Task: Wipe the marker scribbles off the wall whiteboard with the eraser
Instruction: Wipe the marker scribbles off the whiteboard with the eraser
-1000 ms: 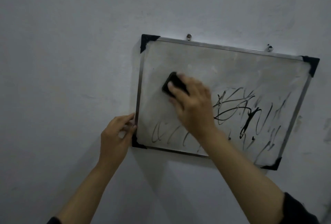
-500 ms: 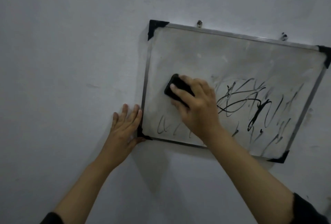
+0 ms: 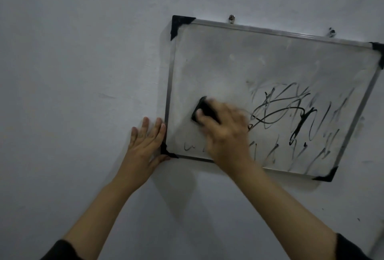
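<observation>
Scribbles [image 3: 291, 114] in black marker are seen across the right half and along the bottom edge of the whiteboard [image 3: 239, 62], which is hung on the wall [image 3: 83, 72] from two small fixings on its top edge. Only the head view is given. The board is framed in thin metal with black plastic corner caps and sits slightly tilted, its right side lower. The upper left area is judged already wiped: no lines are left there, only a grey, smeared haze. The heavy tangle at centre right, the strokes toward the right edge and the faint marks near the bottom left corner are judged yet to be cleared, so roughly half the work is reckoned left.

A black eraser [image 3: 202, 110] is held flat against the board in the lower left area, just left of the tangle, by the right hand [image 3: 224, 133], whose fingers are closed over its back; the hand is blurred. The left hand [image 3: 145, 147] is laid open and flat on the wall, fingers spread upward, touching the frame at the bottom left corner with nothing gripped; the board is judged to be steadied by it. Dark sleeves are seen at both forearms.
</observation>
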